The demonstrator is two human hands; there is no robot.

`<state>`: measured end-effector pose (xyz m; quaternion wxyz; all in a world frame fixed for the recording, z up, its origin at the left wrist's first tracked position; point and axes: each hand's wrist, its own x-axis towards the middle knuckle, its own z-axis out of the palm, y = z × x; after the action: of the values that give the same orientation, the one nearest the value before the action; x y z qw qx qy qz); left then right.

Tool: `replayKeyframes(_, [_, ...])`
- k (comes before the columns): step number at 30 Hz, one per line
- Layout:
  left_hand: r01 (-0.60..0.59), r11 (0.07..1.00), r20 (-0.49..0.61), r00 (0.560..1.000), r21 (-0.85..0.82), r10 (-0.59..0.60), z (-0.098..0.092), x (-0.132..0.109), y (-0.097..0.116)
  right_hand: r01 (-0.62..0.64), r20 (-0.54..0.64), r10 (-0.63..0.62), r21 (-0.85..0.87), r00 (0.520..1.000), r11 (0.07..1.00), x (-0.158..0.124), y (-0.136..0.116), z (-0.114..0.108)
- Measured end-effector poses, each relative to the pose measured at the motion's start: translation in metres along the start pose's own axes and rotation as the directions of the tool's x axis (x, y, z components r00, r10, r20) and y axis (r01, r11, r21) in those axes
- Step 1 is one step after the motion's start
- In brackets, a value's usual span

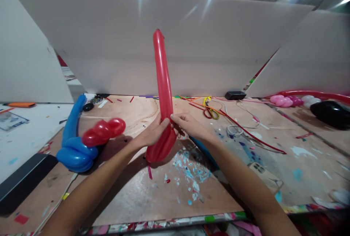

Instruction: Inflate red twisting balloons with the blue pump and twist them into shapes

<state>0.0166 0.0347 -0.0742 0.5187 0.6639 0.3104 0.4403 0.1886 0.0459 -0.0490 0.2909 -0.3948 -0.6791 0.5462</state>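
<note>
A long red balloon (164, 72) stands upright over the middle of the table, its lower part folded into a wide loop. Around its narrowed part on the left side, my left hand (155, 130) is closed, thumb against the balloon. My right hand (183, 123) pinches the same balloon from the right at the same height. Some fingertips lie behind the balloon and are hidden. Left of my hands, a blue balloon shape (76, 152) rests on the table with a twisted red balloon piece (104, 132) beside it.
Deflated balloons and scissors (210, 112) lie behind my right hand. A phone (265, 175) is beside my right forearm. A black box (26, 181) sits at the left, a small black box (235, 95) at the back. A black balloon (330, 114) is far right; white panels (109, 46) stand behind.
</note>
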Motion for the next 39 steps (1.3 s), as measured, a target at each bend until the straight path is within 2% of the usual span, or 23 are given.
replayKeyframes(3, [-0.008,1.000,-0.045,0.999,-0.030,0.007,0.003,0.001,-0.007,0.029,-0.027,-0.029,0.013,0.999,0.999,0.003,0.002,0.003])
replayKeyframes(8, [0.088,0.968,-0.049,0.993,-0.237,-0.103,0.007,0.002,-0.010,0.104,-0.102,-0.105,-0.015,0.989,0.994,0.009,0.011,0.007])
replayKeyframes(11, [0.111,0.978,-0.132,0.982,-0.179,-0.136,0.004,0.004,-0.008,0.187,-0.144,-0.211,-0.167,0.967,0.968,0.009,0.016,0.011])
replayKeyframes(14, [0.156,0.979,-0.162,0.971,-0.130,-0.176,-0.003,0.006,-0.007,0.248,-0.102,-0.303,-0.365,0.947,0.897,0.007,0.017,0.015])
replayKeyframes(19, [0.214,0.968,-0.052,0.974,-0.132,-0.223,-0.016,0.008,-0.008,0.305,-0.019,-0.365,-0.512,0.931,0.803,0.003,0.011,0.018])
replayKeyframes(22, [0.251,0.938,0.032,0.967,-0.239,-0.251,-0.019,0.006,-0.011,0.335,-0.022,-0.432,-0.595,0.902,0.731,0.003,0.012,0.019])
replayKeyframes(24, [0.246,0.922,0.047,0.969,-0.298,-0.243,-0.018,0.005,-0.012,0.351,-0.024,-0.462,-0.618,0.886,0.704,0.004,0.014,0.021])
replayKeyframes(27, [0.161,0.953,-0.027,0.985,-0.259,-0.173,-0.017,0.006,-0.009,0.355,-0.044,-0.477,-0.607,0.878,0.711,0.005,0.015,0.024])
replayKeyframes(30, [0.011,0.999,-0.119,0.993,-0.041,-0.016,-0.028,0.009,0.001,0.389,-0.048,-0.485,-0.533,0.873,0.752,0.006,0.006,0.027])
replayKeyframes(32, [-0.051,0.993,-0.187,0.980,0.110,0.071,-0.045,0.010,0.011,0.439,-0.004,-0.490,-0.438,0.872,0.785,0.011,-0.003,0.023])
replayKeyframes(35, [-0.046,0.983,-0.352,0.930,0.180,0.108,-0.078,0.010,0.024,0.457,0.000,-0.494,-0.376,0.870,0.806,0.028,-0.009,0.011])
replayKeyframes(37, [-0.068,0.983,-0.454,0.880,0.170,0.139,-0.100,0.007,0.031,0.420,-0.007,-0.475,-0.454,0.880,0.785,0.043,0.000,0.004])
replayKeyframes(39, [-0.124,0.983,-0.535,0.826,0.133,0.176,-0.117,0.003,0.037,0.352,0.058,-0.389,-0.560,0.919,0.750,0.056,0.018,0.003])
